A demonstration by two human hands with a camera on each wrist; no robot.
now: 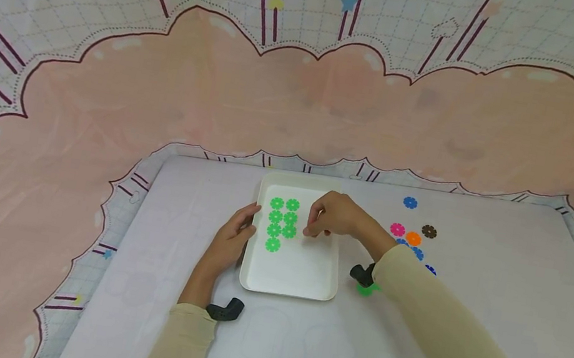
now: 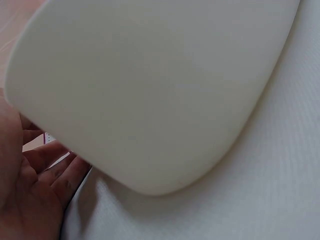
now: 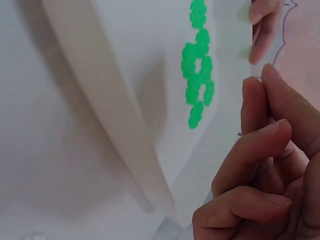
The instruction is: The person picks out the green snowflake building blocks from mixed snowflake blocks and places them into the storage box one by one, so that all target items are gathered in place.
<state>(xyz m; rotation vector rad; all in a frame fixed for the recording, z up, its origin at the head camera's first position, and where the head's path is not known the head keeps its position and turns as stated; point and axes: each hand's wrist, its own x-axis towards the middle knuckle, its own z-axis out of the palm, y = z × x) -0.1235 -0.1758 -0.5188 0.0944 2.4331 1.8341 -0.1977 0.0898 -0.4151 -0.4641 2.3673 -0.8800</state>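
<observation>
A white rectangular tray (image 1: 287, 280) lies on the table with several green notched discs (image 1: 274, 230) in two columns on it. My left hand (image 1: 227, 244) rests at the tray's left edge, its fingertips touching the rim. In the left wrist view, the tray's side hides the ends of the left fingers (image 2: 57, 167). Above the tray's right half, my right hand (image 1: 334, 215) has its fingers curled. In the right wrist view, its thumb and index tips meet, and no disc shows between them.
Right of the tray lie loose notched discs: blue (image 1: 410, 203), pink (image 1: 397, 229), orange (image 1: 413, 239) and brown (image 1: 429, 231). Green discs (image 1: 366, 290) are partly hidden by the right wrist's black camera mount (image 1: 362, 274). A patterned cloth (image 1: 277, 101) surrounds the white tabletop (image 1: 161, 215).
</observation>
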